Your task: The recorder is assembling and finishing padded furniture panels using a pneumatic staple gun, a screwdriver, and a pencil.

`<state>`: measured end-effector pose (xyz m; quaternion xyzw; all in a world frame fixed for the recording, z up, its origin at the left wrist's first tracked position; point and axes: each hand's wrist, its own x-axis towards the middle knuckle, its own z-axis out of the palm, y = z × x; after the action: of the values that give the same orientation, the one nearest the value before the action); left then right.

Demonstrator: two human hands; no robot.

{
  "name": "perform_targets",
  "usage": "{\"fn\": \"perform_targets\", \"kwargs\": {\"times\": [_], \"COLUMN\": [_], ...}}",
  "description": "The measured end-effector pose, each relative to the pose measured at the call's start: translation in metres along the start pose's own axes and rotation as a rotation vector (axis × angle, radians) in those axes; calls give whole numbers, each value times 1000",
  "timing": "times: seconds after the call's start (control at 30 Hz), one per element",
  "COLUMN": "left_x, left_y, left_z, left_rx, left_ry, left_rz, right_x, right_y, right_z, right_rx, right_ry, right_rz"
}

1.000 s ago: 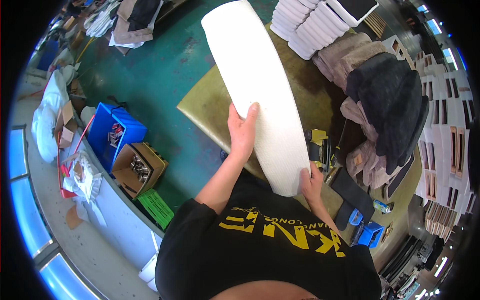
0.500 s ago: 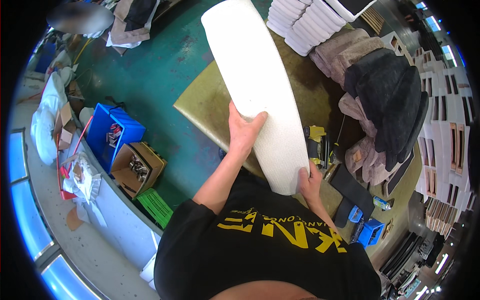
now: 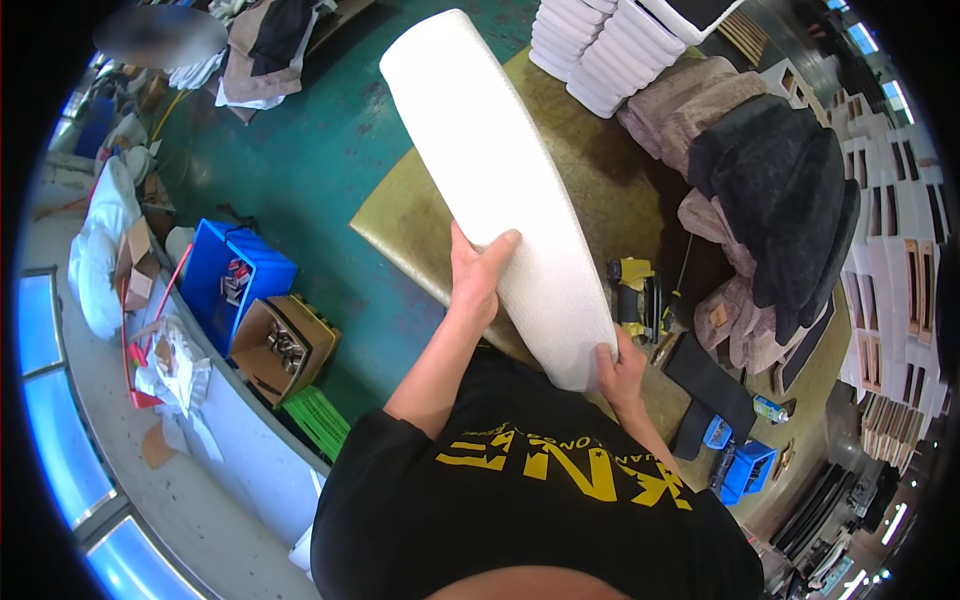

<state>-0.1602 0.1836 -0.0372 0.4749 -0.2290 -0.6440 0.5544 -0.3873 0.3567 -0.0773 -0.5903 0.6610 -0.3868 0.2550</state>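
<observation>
— While both hands steady it, what exactly is being held over the bench?

— A long white padded panel [image 3: 500, 180], rounded at the far end, tilted up and away from the person above an olive-gold worktable [image 3: 400, 225]. Its near end sits close to the body, its far end reaches out over the table toward the stacks at the back.

— How are the hands placed?

— The left hand [image 3: 476, 272] wraps the panel's left edge partway up, fingers curled onto the face and thumb behind, closed on it. The right hand [image 3: 620, 368] cups the lower near corner, also closed on it. One hand high on the side and one low at the end looks like a grip for balancing a long, light piece and turning it.

— And around it?

— A yellow-and-black power tool [image 3: 635, 290], possibly a stapler though the view is too small to be sure, lies on the table just right of the panel. Stacked white cushions [image 3: 600, 50] stand at the far side, with piles of dark and beige fabric pieces [image 3: 770, 190] to the right. On the green floor to the left sit a blue crate [image 3: 235, 285] and an open cardboard box [image 3: 280, 345] of small parts.
</observation>
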Motion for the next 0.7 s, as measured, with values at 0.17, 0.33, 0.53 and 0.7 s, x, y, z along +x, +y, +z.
{"fn": "perform_targets", "kwargs": {"times": [0.17,0.33,0.53,0.7], "left_x": [5,8,12,12], "left_y": [-4,-11,-13,-13], "left_z": [-5,-3,1,-3], "left_rx": [67,15,122,61], "left_ry": [-12,-3,44,17], "left_rz": [-26,-32,-37,-32], "right_x": [4,4,5,8], "right_y": [4,8,10,12], "right_z": [1,2,3,4], "right_rx": [55,85,102,108], "right_ry": [-30,-41,-48,-59], "right_rz": [64,88,101,129]}}
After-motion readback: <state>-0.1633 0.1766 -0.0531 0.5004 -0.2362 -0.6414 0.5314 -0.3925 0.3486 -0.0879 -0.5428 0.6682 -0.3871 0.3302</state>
